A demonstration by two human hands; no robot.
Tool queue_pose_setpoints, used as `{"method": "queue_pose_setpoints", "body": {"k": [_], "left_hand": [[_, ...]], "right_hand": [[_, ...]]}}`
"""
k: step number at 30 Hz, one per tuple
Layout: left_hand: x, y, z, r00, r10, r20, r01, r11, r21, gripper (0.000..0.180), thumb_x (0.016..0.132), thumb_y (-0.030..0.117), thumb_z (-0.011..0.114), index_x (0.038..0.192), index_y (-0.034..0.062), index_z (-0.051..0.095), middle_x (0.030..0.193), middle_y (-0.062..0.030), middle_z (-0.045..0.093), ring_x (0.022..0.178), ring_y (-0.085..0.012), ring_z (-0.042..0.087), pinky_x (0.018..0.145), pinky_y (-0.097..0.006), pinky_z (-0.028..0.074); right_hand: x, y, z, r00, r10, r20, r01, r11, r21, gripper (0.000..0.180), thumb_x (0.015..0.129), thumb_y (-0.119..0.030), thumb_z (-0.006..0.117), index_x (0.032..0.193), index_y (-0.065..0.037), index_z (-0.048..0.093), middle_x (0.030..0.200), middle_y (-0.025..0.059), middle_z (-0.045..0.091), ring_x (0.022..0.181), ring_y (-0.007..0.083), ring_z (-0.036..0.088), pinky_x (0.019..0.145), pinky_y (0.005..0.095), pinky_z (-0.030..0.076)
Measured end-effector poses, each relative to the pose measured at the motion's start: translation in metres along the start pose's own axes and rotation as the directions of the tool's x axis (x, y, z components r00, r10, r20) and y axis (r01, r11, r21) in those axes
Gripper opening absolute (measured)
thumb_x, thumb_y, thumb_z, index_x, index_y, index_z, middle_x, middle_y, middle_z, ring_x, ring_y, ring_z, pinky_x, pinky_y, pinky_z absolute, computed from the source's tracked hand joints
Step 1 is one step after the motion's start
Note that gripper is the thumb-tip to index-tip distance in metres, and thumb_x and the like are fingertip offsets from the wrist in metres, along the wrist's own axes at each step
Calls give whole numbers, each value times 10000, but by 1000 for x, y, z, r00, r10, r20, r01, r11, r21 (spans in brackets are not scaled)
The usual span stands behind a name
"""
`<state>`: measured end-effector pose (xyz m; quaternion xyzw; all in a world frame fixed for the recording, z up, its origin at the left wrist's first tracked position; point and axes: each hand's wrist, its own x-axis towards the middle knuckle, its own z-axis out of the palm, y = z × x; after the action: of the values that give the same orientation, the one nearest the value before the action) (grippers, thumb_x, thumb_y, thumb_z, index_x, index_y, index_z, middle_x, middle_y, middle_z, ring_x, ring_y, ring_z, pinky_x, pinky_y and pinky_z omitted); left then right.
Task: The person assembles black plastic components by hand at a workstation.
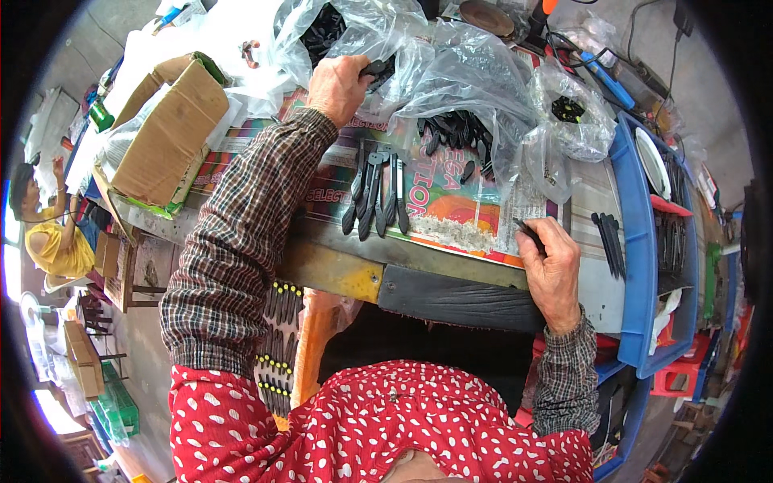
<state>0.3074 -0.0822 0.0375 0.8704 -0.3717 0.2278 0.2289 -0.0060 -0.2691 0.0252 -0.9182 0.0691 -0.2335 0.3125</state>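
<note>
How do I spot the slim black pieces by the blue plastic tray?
Find the blue plastic tray at the right. Just left of it lie the slim black pieces. Unlike the fanned black bunch, they lie right of the bare right hand.

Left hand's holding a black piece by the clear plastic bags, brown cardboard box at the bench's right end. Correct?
Box side is wrong: head view shows the brown cardboard box at the left end. Left hand, black piece and clear plastic bags stand.

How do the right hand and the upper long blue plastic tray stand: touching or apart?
Apart: the head view shows pale worktop and slim black parts between the right hand and the blue tray.
</note>
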Motion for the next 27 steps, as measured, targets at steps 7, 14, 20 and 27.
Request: {"method": "queue_pose_setpoints", "body": {"k": [7,14,20,27], "left_hand": [[-27,28,-27,993,-67,-101,23,921,-390,174,772,90,673,925,14,639,655,-50,625,537,-105,527,526,-264,437],[-82,82,-72,989,-75,124,138,754,-643,80,832,75,628,871,6,625,667,1,623,477,-12,430,428,-185,344],[-139,127,-90,938,-117,326,336,530,-778,64,886,53,579,910,16,625,749,-9,643,486,-3,414,431,-162,325],[-180,163,-92,865,-130,485,502,192,-843,89,871,2,581,958,-18,592,786,-66,655,466,-8,432,405,-150,321]], "right_hand": [[-7,-5,-6,993,-91,-77,89,995,-39,177,814,-112,648,906,27,590,786,143,561,680,309,559,593,369,434],[-21,-28,-10,990,-103,-101,104,995,3,166,848,-82,601,972,28,602,800,152,550,711,310,562,625,360,443],[-36,-46,0,989,-129,-69,138,978,154,142,838,-42,605,953,41,601,815,141,573,721,277,578,640,333,454],[-65,-63,9,976,157,148,-208,863,460,161,840,-52,636,963,46,602,764,94,618,662,128,586,601,261,468]]}}
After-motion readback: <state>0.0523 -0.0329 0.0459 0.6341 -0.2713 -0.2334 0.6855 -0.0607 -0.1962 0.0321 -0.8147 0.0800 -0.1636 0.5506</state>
